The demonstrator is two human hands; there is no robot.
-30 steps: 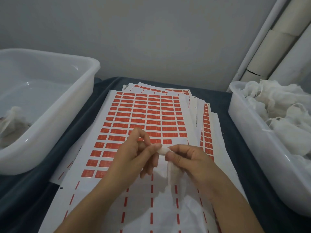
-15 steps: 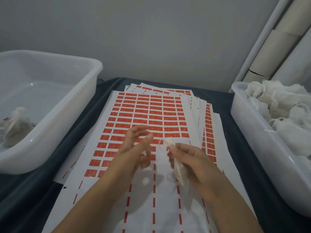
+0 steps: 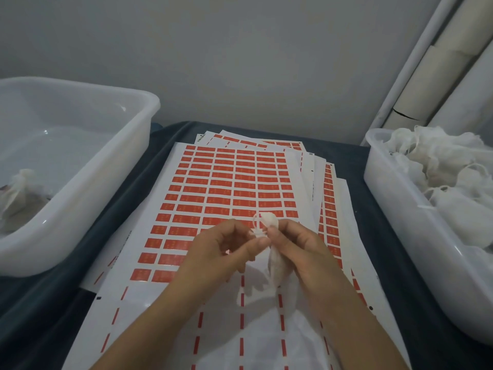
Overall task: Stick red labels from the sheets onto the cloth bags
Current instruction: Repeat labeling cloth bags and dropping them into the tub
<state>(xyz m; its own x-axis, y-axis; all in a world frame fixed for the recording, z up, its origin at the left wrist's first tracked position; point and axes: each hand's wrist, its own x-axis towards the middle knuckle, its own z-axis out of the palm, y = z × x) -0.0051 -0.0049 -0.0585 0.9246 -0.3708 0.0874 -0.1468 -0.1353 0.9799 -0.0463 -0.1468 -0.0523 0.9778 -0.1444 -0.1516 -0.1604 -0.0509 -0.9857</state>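
- Centrally, low in the frame, the right hand [image 3: 298, 244] pinches a small white bag [image 3: 274, 260] near its gathered top; its grip is closed round the cloth, the body hanging below.
- Left hand [image 3: 221, 249], fingers curled, pinches the bag's string [image 3: 256, 228] just beside the right thumb.
- Both hands hover over the top sheet [image 3: 229, 188] of red labels [image 3: 242, 194]; their pale print is too small to read.
- More sheets fan out beneath, on the dark-covered bench [image 3: 128, 206].
- Right tub [image 3: 394, 209], at the frame's right edge, is heaped with white bags.
- Left tub [image 3: 106, 166], upper left, holds one bag [image 3: 18, 188].
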